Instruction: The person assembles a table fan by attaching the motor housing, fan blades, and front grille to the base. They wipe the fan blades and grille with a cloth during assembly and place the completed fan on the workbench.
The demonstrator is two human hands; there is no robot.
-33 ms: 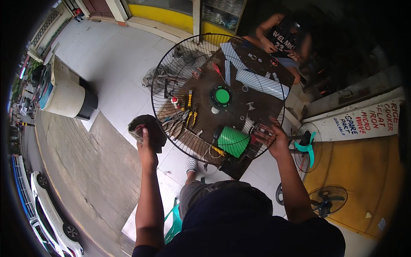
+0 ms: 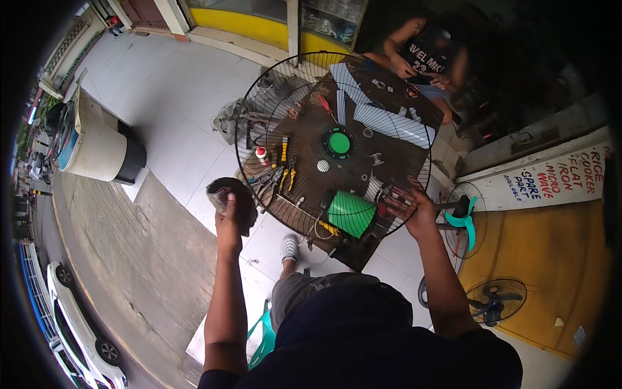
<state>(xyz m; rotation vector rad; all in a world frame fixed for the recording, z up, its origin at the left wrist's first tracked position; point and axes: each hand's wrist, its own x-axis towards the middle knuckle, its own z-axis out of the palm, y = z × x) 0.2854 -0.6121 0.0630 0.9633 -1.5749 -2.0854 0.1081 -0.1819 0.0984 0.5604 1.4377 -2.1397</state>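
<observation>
Grille [image 2: 339,142] of black wire, wide and round, is held up in front of the desk [image 2: 359,257], tools and parts showing through it. The right hand [image 2: 418,209] has it at the lower right rim, fingers spread against the wires with the rim caught in the grip. Off the opposite side, the left hand [image 2: 228,225] has its fingers clamped on a dark cloth [image 2: 241,202], just beside the rim; I can't tell whether the two touch. From where I stand, the wire circle overlaps most of the desk and reaches past its left edge, while one corner pokes out at the near side. Through the wires I see a green piece [image 2: 352,215] near the right hand, yellow-handled pliers [image 2: 292,178] and a red-capped bottle [image 2: 261,155] toward the left edge, and a red screwdriver [image 2: 327,107] by pale strips [image 2: 396,125] farther off. Leftward, tiled floor [image 2: 175,84] runs out to a bin [image 2: 97,142], well apart from the cloth. Room is tighter on the right: a teal-bladed fan [image 2: 463,222] stands near that hand, and a co-worker [image 2: 424,61] is close to the desk's far right edge.
</observation>
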